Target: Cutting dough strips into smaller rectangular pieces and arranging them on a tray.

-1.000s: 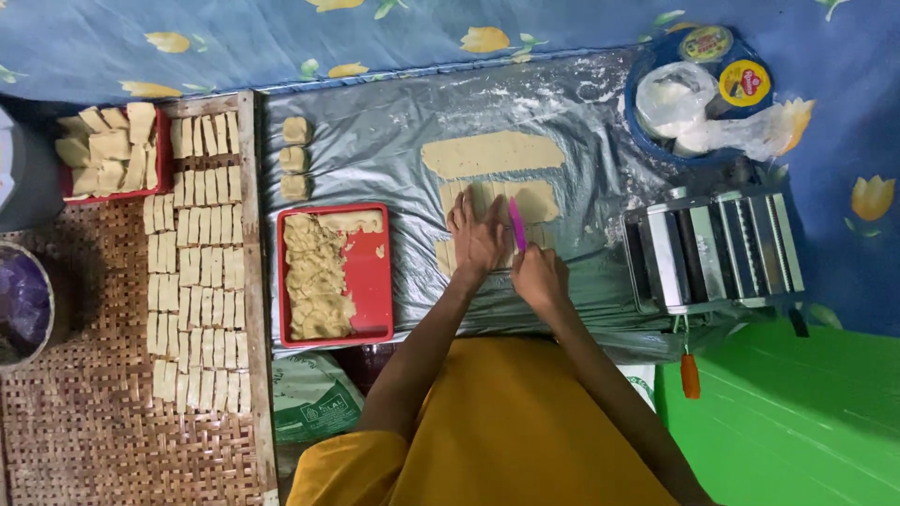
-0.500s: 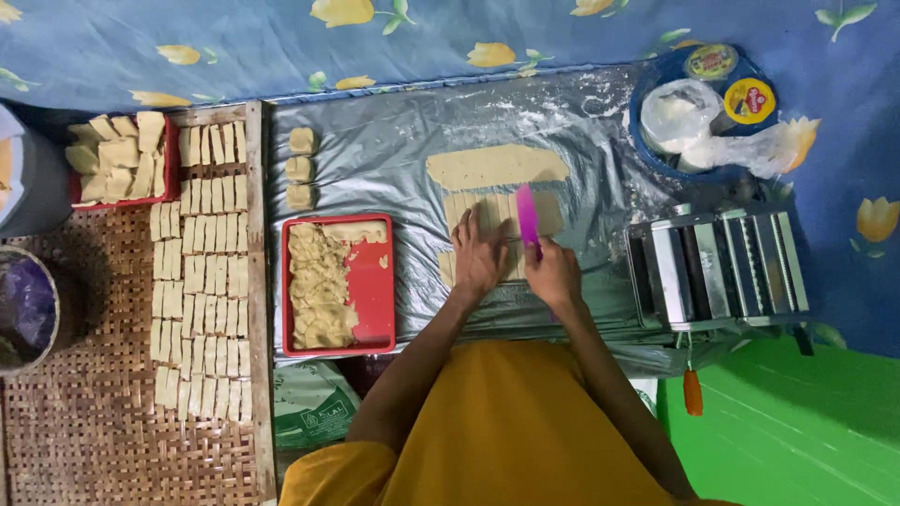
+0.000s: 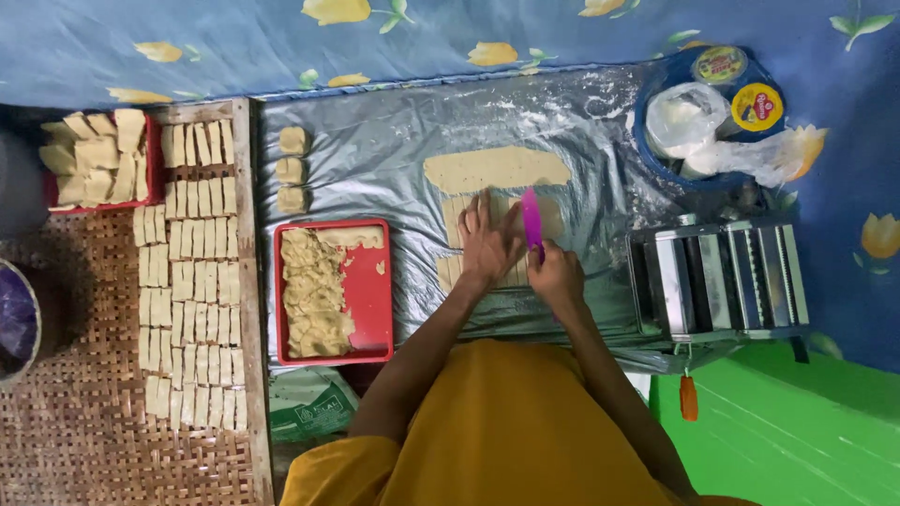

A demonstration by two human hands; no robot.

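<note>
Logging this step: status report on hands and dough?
Left hand flat on dough sheet. Right hand grips purple cutter. Nothing blocking.

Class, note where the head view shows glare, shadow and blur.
Head view: soft glare on the grey plastic sheet; deep shadow at the left edge beside the woven mat; the right hand holding the purple cutter looks slightly blurred.
</note>
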